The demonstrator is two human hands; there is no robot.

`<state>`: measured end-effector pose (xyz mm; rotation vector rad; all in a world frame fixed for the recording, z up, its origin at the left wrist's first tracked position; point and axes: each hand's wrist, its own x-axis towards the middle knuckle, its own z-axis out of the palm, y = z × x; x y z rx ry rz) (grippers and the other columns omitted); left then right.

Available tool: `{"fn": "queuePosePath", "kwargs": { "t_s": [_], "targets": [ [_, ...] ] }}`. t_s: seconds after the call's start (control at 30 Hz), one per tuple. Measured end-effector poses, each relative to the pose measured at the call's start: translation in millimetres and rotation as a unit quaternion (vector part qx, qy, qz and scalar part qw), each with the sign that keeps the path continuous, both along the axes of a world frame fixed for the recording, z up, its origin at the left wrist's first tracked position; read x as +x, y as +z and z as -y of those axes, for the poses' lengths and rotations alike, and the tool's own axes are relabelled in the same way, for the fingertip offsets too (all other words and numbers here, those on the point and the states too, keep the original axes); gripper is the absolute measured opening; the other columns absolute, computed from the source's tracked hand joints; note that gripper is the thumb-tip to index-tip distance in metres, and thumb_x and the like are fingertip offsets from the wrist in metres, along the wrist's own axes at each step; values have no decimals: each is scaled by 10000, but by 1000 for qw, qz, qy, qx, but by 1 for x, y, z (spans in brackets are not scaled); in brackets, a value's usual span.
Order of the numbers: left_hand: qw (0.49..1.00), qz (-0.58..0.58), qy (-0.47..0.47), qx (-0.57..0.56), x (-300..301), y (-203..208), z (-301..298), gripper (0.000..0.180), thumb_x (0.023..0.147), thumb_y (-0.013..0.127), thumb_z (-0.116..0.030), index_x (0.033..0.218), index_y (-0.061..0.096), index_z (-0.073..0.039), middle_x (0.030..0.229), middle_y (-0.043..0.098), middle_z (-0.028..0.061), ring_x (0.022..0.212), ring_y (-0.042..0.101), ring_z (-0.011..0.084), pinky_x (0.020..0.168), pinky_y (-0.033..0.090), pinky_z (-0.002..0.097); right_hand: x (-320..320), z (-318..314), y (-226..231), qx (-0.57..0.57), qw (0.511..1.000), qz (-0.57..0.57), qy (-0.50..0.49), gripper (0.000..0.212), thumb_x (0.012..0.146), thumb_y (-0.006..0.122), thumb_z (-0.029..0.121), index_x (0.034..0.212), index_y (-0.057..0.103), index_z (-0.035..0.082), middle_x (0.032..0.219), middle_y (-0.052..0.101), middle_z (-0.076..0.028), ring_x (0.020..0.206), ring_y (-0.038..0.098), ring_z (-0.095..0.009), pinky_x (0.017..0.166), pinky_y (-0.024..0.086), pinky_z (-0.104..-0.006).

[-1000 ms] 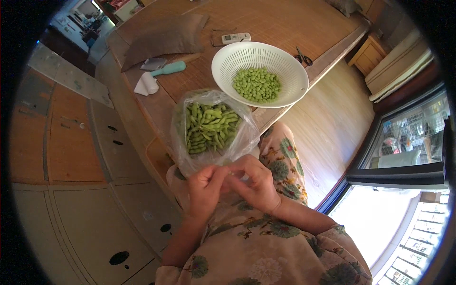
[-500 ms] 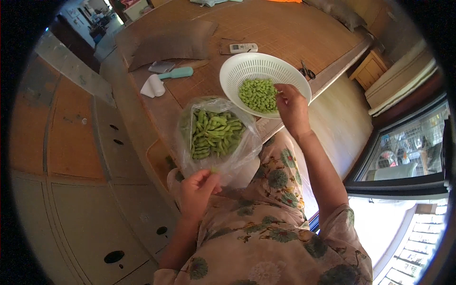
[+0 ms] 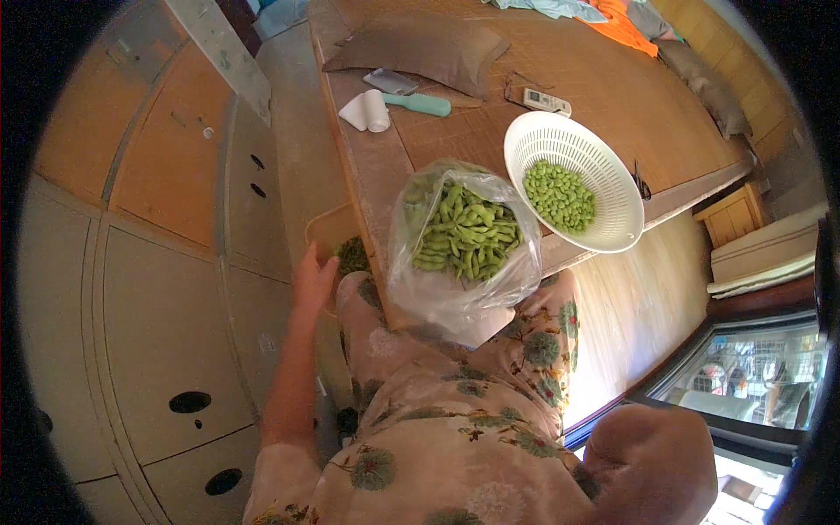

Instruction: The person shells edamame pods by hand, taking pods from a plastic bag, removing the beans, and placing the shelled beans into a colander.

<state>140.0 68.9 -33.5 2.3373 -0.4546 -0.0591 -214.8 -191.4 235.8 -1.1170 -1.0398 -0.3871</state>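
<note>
My left hand (image 3: pixel 312 282) reaches down at the left, over the rim of a tan bin (image 3: pixel 323 226) beside the bed platform. Its thumb and fingers are apart, and nothing shows between them. Green scraps (image 3: pixel 353 255), probably empty pods, lie inside the bin. A clear plastic bag (image 3: pixel 409 297) full of green edamame pods (image 3: pixel 472 229) rests at the platform's near edge, by my knees. Right of the bag, a white oval colander (image 3: pixel 619 188) holds shelled green beans (image 3: pixel 558 194). My right arm is bent at the lower right, with its hand out of sight.
On the platform lie a teal-handled brush (image 3: pixel 418 104), a white roll (image 3: pixel 376 112), a remote control (image 3: pixel 546 101), glasses and a grey pillow (image 3: pixel 420 51). Dark scissors (image 3: pixel 643 182) show partly behind the colander. Cabinets (image 3: pixel 166 315) stand on the left.
My left hand has left the bag and moved left and down to the bin. My right hand has gone from the colander out of view. The view has shifted left.
</note>
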Motion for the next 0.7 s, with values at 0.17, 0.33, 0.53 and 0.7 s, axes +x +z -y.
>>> {"fn": "queuePosePath", "kwargs": {
  "t_s": [0.17,0.33,0.53,0.7],
  "targets": [
    [995,-60,-75,-39,-14,23,15,376,882,649,-183,1217,602,-20,1119,641,123,953,616,184,819,490,308,-12,-17,26,18,997,70,31,252,931,471,135,882,623,-61,950,615,-210,888,609,-340,809,485,-473],
    [974,-89,-115,-174,-52,64,36,280,900,632,-121,1160,628,-17,1039,664,81,915,624,154,794,495,281,-25,-26,38,51,990,110,66,305,949,396,99,937,636,-89,1026,606,-271,961,611,-394,869,487,-537],
    [952,-24,-276,-131,-92,111,60,215,884,615,-64,1095,636,-28,999,670,142,836,664,217,743,525,303,-19,-26,32,-3,988,141,57,312,953,397,114,972,630,-93,1051,605,-267,984,605,-392,897,478,-537],
    [923,94,-367,-62,-102,91,88,231,835,605,-47,1062,627,-17,1024,653,180,913,635,372,792,523,406,-20,-28,31,-6,990,128,52,308,952,406,126,960,629,-86,1030,606,-261,970,606,-390,883,477,-530]
  ]
}}
